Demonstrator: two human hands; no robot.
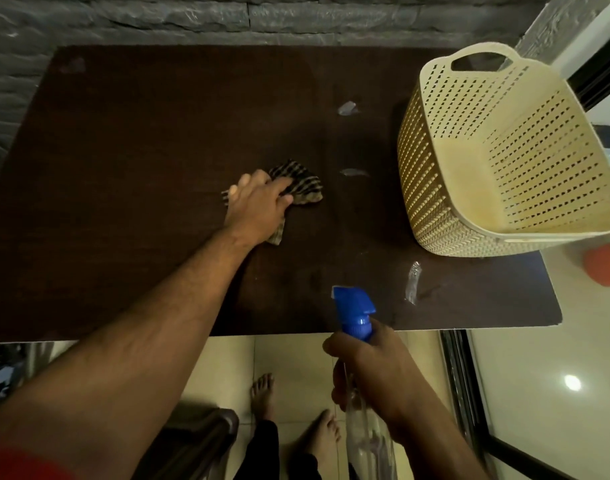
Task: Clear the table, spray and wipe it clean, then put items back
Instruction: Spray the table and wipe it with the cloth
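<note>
The checked cloth [298, 187] lies bunched on the dark counter [123, 168], a little right of its middle, and is pressed down by the left hand [258, 206], whose fingers are curled over the fabric and clamped on it. The spray bottle [357, 317], clear with a blue trigger head, is held at the near edge of the counter by the right hand [373, 368], the fingers wrapped round its neck, the nozzle aimed over the surface. Three pale scraps or wet patches [412, 282] are seen to the right of the cloth, well apart from it; which they are cannot be told. The cream perforated basket [504, 150] stands on the far right corner, its outer side overhanging the edge. Wiping is judged to be under way. If the cloth is swept hard to the right, the basket could be nudged off the counter. The patches may be smeared rather than lifted if the cloth is kept so tightly bunched. With the bottle tilted over the edge, liquid could be dripped onto the tiled floor [296, 355] near the bare feet [262, 393], and a slip could follow
</note>
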